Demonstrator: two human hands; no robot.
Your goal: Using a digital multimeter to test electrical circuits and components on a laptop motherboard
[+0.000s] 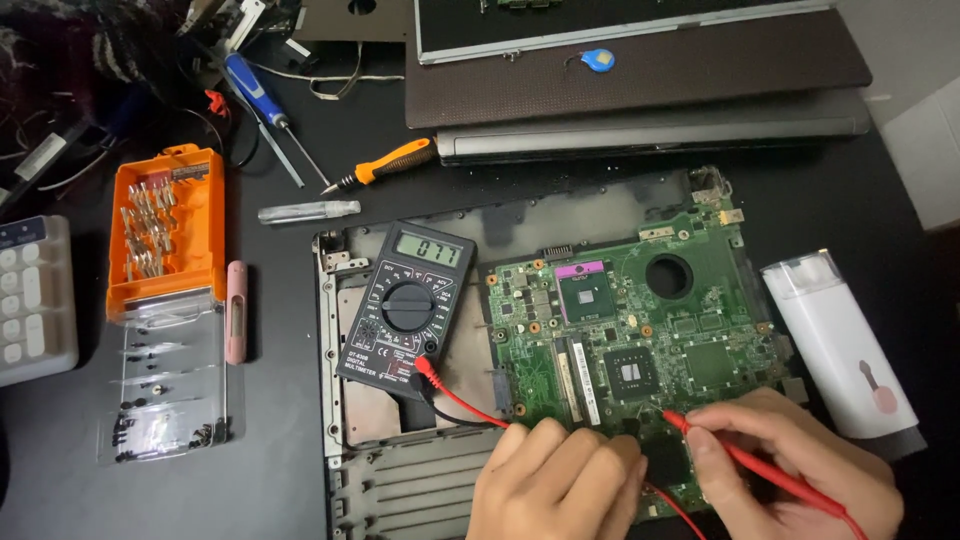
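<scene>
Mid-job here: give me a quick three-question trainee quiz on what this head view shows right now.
1. True or false: the right hand holds a red probe with its tip on the green circuit board.
2. Which lies closest to the multimeter's top edge? A) clear-handled screwdriver B) white tube C) keypad
3. Fill in: the bit set's case is coloured ____.

Key: 1 true; 2 A; 3 orange. The left hand rests on the board's near edge; what it grips is hidden.
</scene>
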